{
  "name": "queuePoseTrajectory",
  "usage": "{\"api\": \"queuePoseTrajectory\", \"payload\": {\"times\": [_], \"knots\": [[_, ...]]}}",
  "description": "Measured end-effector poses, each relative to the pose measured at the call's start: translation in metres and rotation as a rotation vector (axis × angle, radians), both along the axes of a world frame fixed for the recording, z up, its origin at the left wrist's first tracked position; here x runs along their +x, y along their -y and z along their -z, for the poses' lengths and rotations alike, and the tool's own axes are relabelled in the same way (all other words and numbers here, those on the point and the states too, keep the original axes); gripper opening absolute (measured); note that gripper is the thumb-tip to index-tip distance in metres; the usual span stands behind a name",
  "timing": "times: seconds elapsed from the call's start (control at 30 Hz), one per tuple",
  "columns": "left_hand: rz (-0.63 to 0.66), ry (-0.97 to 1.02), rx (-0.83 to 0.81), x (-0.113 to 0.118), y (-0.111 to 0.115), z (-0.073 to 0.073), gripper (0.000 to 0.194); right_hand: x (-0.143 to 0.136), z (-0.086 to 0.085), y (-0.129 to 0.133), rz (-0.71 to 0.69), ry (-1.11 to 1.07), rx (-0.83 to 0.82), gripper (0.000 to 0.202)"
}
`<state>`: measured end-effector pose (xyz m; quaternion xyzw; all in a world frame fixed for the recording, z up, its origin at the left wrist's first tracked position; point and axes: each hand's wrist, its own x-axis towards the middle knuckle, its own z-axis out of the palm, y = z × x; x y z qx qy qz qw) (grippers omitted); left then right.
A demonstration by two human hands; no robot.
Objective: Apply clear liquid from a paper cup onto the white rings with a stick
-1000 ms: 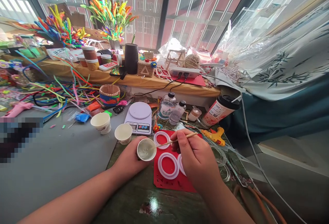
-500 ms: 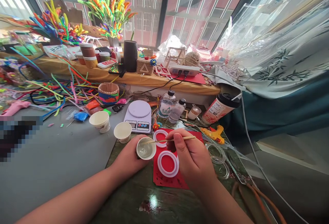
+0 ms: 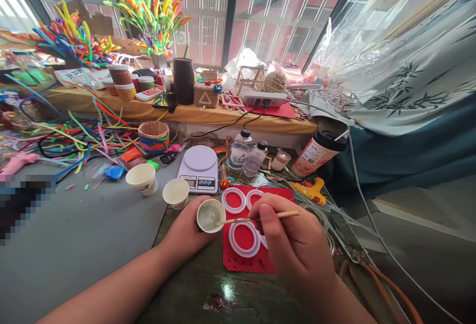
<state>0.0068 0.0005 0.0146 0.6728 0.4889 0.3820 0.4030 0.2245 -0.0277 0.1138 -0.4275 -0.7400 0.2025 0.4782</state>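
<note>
My left hand (image 3: 189,227) is wrapped round a paper cup (image 3: 210,230) that holds clear, cloudy liquid (image 3: 208,215). Between the thumb and fingers of my right hand (image 3: 290,235) is a thin wooden stick (image 3: 241,221), its tip at the cup's right inner rim. Under and beside my right hand lie white ring-shaped molds (image 3: 233,240) on a red sheet (image 3: 249,264); some of them are partly hidden by the hand. Just behind the left hand stands another paper cup (image 3: 176,194), with a stack of paper cups (image 3: 142,179) further left.
A digital kitchen scale (image 3: 200,165) stands behind the cups, with clear bottles (image 3: 240,153) to its right. A yellow glue gun (image 3: 310,191) and a lidded drink cup (image 3: 316,155) are at the right. Colourful pipe cleaners (image 3: 70,135) and a painted pot (image 3: 153,138) are at the left.
My right hand has moved right and slightly down, drawing the stick from inside the cup to its right rim. More of the ring molds now shows. The left hand still holds the cup.
</note>
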Motion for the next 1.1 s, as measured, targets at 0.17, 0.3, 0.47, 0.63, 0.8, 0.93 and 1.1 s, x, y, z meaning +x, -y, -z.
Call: {"api": "queuePoseTrajectory", "payload": {"times": [0.17, 0.3, 0.47, 0.63, 0.8, 0.93, 1.1], "knots": [[0.001, -0.045, 0.053, -0.001, 0.001, 0.003, 0.031, -0.003, 0.006, -0.007, 0.019, 0.125, 0.064, 0.031], [-0.020, -0.054, 0.045, -0.001, 0.000, 0.004, 0.038, 0.001, 0.011, -0.010, 0.107, 0.004, 0.060, 0.025], [0.003, -0.047, 0.023, 0.000, -0.002, 0.000, 0.034, -0.003, 0.001, -0.005, -0.039, -0.022, -0.076, 0.031], [-0.009, -0.021, 0.036, 0.001, -0.001, -0.002, 0.035, -0.001, 0.003, -0.003, -0.016, -0.103, -0.112, 0.026], [-0.004, -0.021, 0.035, 0.000, -0.001, 0.001, 0.035, 0.005, 0.009, 0.000, 0.076, -0.099, -0.114, 0.022], [0.001, -0.022, 0.027, 0.000, 0.000, 0.001, 0.035, 0.003, 0.011, -0.002, 0.113, 0.004, -0.016, 0.023], [-0.012, -0.006, 0.033, -0.001, 0.002, 0.002, 0.041, -0.003, 0.004, -0.005, 0.017, -0.019, -0.093, 0.023]]}}
